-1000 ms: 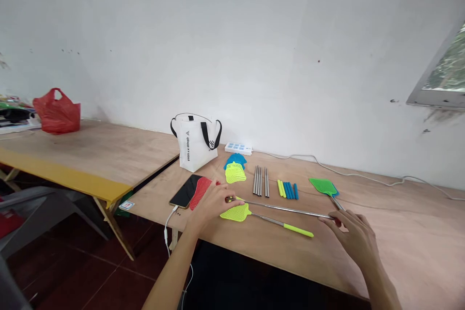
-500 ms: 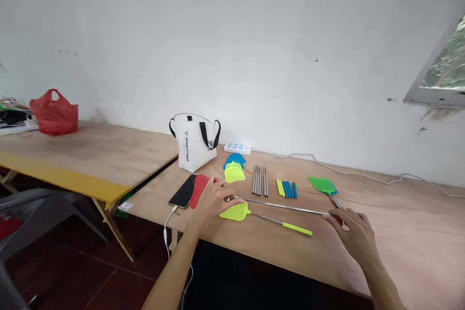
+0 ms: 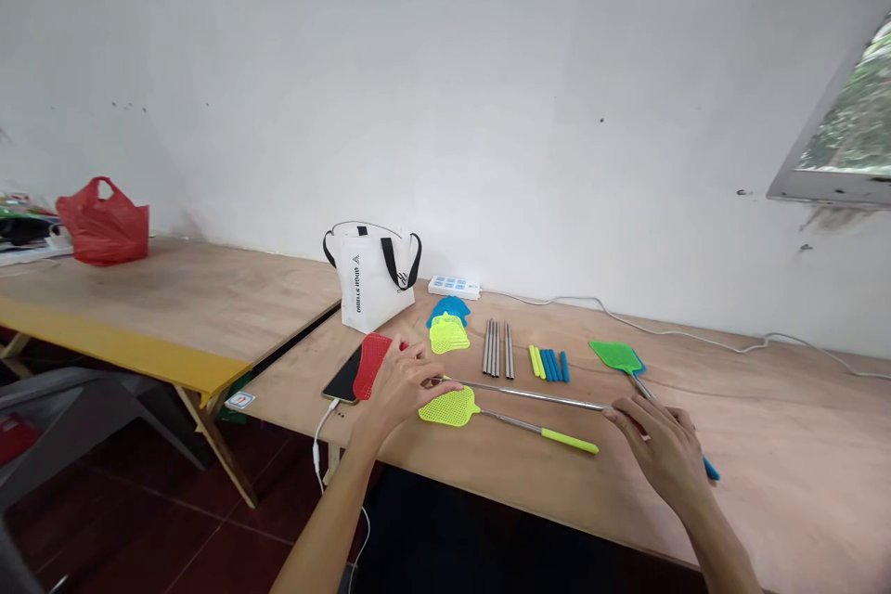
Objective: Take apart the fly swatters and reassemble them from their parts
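Observation:
My left hand [image 3: 398, 386] pinches a red swatter head [image 3: 369, 364] where it meets the left end of a long silver rod [image 3: 529, 395]. My right hand [image 3: 658, 445] is closed round the rod's right end. The rod is held just above the wooden table [image 3: 780, 445]. In front of it lies an assembled yellow fly swatter [image 3: 487, 415] with a yellow grip. A green swatter [image 3: 621, 358] with a blue grip lies partly behind my right hand.
Behind the rod lie blue and yellow swatter heads [image 3: 448, 325], several silver rods [image 3: 498, 348] and several coloured grips [image 3: 548, 363]. A phone [image 3: 341, 383] on a cable, a white tote bag [image 3: 372, 282] and a power strip [image 3: 454, 286] stand nearby. A red plastic bag [image 3: 104, 223] sits on the left table.
The red head has slid left over the phone with my left hand. My right hand has moved left along the rod, uncovering the blue grip of the green swatter.

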### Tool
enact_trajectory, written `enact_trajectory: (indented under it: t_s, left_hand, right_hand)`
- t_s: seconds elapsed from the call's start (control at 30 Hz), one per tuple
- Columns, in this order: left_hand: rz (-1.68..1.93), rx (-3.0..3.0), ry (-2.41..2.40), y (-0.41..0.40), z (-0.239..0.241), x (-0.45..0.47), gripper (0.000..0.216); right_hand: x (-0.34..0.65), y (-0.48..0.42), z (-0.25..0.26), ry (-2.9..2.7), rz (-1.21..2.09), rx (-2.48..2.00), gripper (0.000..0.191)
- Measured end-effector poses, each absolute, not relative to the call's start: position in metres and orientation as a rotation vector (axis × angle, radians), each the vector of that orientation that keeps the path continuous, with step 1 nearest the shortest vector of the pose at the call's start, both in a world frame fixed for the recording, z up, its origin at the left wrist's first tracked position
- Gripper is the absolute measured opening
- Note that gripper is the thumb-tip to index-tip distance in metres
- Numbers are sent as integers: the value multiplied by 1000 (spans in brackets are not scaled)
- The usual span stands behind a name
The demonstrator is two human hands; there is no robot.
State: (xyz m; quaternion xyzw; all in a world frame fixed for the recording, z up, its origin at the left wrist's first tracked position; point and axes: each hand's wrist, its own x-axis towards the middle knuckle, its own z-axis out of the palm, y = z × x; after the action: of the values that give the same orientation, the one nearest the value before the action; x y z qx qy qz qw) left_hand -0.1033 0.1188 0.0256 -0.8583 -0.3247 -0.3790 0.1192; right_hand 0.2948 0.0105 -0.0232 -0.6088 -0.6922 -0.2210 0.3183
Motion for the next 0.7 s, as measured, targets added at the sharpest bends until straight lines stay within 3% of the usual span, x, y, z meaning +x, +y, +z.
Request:
enact_trajectory:
  t_s: [0.33,0.7]
  left_hand:
    - [-1119,-2517,-825,115,25,-91,49]
    - [-1057,-2576,-666,103,1,-46,47]
  right_hand:
    - [273,4,-3,-1902,-643,-1559,50]
    - [192,10,-20,-1978,-557,-1664,62]
